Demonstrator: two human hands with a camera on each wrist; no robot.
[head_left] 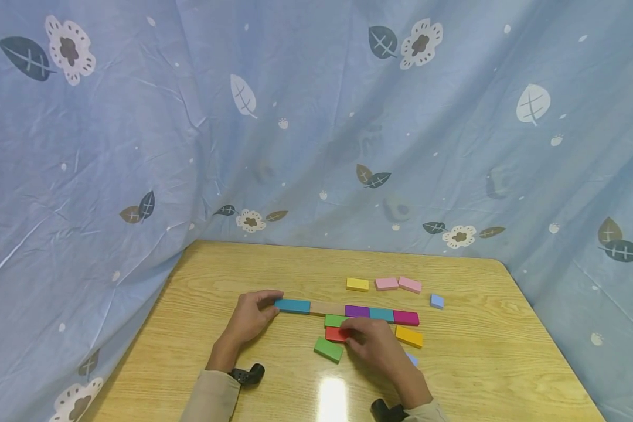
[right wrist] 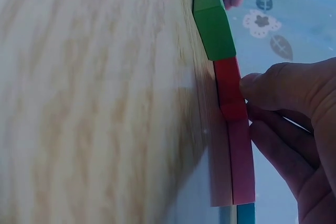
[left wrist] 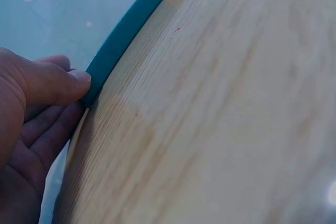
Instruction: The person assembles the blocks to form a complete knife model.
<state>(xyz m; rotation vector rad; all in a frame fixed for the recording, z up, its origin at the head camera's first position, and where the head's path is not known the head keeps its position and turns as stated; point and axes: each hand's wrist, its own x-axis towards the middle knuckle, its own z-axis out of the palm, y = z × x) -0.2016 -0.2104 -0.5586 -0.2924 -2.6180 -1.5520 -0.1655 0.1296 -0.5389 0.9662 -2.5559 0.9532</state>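
Observation:
A row of coloured blocks runs across the table. At its left end lies a long teal block (head_left: 293,306), whose outer end my left hand (head_left: 250,316) pinches; in the left wrist view the thumb (left wrist: 79,82) rests on that end. Beside the teal block are a tan block (head_left: 327,309), a purple one (head_left: 357,311), a shorter teal one (head_left: 382,315) and a magenta one (head_left: 406,317). My right hand (head_left: 377,343) grips the right end of a red block (head_left: 335,334), just below a green block (head_left: 336,320). In the right wrist view, the thumb presses the red block (right wrist: 229,87).
Another green block (head_left: 329,350) lies at an angle nearer me. Right of my right hand is an orange block (head_left: 409,336), with a blue block (head_left: 412,358) partly hidden by it. Behind the row lie yellow (head_left: 357,285), pink (head_left: 386,284) and small blue (head_left: 437,301) blocks. A curtain (head_left: 316,146) surrounds the table.

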